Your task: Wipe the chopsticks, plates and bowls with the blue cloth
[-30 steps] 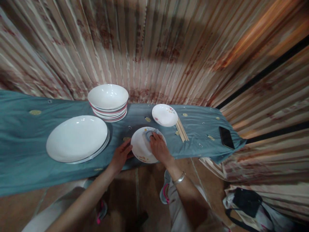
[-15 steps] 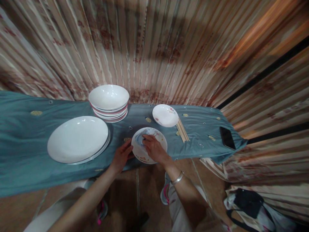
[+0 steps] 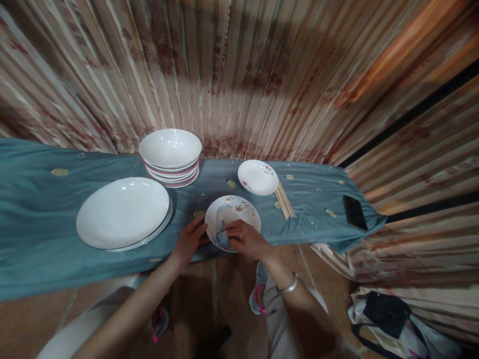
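Note:
A white flower-patterned plate [image 3: 214, 214] lies near the front edge of the table. My left hand [image 3: 190, 240] grips its left rim, with fingertips at the edge and part of the fingers hidden. Bunched under the fingers of my right hand [image 3: 247, 240] is a bluish-grey cloth [image 3: 222, 236], pressed onto the lower middle of the plate. A silver bangle circles my right wrist. Just behind, a similar flowered plate [image 3: 258, 177] rests beside several wooden chopsticks [image 3: 285, 202].
To the left, large oval plates [image 3: 123, 214] are stacked; behind them stands a pile of bowls and plates [image 3: 170, 149]. A black phone [image 3: 355, 213] lies at the right end of the blue-green tablecloth [image 3: 33, 224]. Pleated curtains [image 3: 243, 75] hang close behind, and a bag [image 3: 389, 316] sits on the floor.
My right hand has slid the cloth from the upper part of the plate down toward its near side. My left hand stays at the left rim.

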The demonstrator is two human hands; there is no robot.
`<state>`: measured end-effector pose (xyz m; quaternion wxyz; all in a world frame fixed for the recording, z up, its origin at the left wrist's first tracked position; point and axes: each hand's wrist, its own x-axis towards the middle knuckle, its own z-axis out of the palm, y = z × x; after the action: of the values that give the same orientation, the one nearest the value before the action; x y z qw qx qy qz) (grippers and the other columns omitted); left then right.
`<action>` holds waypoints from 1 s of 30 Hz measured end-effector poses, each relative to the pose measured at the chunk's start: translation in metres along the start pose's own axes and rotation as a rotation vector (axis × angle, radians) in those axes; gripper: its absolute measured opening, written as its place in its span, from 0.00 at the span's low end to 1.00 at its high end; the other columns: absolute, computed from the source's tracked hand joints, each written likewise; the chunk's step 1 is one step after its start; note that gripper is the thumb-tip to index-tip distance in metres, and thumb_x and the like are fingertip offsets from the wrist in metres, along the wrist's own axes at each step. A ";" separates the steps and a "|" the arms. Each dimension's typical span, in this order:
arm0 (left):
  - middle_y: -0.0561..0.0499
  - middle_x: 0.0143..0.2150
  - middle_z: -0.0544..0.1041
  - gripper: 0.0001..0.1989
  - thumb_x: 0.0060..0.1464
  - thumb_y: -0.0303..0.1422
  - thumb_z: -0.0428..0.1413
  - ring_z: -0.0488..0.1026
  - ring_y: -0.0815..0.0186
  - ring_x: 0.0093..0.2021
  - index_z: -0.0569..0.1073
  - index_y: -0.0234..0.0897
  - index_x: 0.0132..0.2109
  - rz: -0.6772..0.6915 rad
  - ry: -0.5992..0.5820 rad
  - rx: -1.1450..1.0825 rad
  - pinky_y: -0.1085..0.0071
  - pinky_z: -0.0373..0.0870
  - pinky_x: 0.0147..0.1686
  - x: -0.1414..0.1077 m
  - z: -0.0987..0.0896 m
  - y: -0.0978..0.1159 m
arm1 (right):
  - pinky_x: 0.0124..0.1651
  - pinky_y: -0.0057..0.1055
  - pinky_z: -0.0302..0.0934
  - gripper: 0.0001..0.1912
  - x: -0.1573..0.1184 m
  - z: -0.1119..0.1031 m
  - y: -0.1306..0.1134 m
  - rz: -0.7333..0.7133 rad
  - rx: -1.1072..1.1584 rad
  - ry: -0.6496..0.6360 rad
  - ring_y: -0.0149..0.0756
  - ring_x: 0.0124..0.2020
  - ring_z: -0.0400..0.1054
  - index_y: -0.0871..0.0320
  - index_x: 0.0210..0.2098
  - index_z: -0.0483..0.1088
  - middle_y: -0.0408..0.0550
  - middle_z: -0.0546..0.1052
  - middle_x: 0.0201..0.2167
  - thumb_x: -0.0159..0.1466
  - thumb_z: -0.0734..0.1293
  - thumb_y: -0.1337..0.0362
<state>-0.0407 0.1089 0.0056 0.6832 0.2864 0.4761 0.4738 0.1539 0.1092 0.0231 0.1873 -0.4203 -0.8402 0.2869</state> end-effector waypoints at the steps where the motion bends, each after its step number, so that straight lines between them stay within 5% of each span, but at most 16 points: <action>1: 0.43 0.46 0.79 0.32 0.36 0.40 0.67 0.76 0.55 0.42 0.75 0.35 0.51 0.000 0.000 -0.001 0.60 0.76 0.39 0.000 0.000 0.000 | 0.55 0.33 0.60 0.11 -0.002 -0.001 0.002 0.022 -0.010 -0.004 0.37 0.50 0.70 0.58 0.28 0.76 0.48 0.78 0.43 0.56 0.63 0.76; 21: 0.43 0.49 0.77 0.31 0.36 0.40 0.67 0.75 0.56 0.44 0.76 0.37 0.50 0.021 0.037 0.007 0.63 0.77 0.36 0.003 -0.004 -0.006 | 0.52 0.34 0.62 0.11 -0.011 -0.012 0.021 0.186 -0.284 0.161 0.37 0.42 0.72 0.58 0.25 0.71 0.49 0.79 0.37 0.56 0.61 0.76; 30: 0.44 0.48 0.78 0.31 0.36 0.40 0.67 0.75 0.55 0.44 0.76 0.37 0.50 0.017 0.038 0.018 0.61 0.76 0.37 0.002 -0.003 -0.005 | 0.57 0.41 0.60 0.11 -0.005 -0.004 0.032 0.177 -0.391 0.220 0.42 0.50 0.68 0.60 0.36 0.69 0.56 0.75 0.44 0.58 0.59 0.77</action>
<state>-0.0415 0.1090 -0.0008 0.6674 0.2877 0.4906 0.4808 0.1777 0.1218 0.0057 0.1670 -0.5494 -0.8141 0.0865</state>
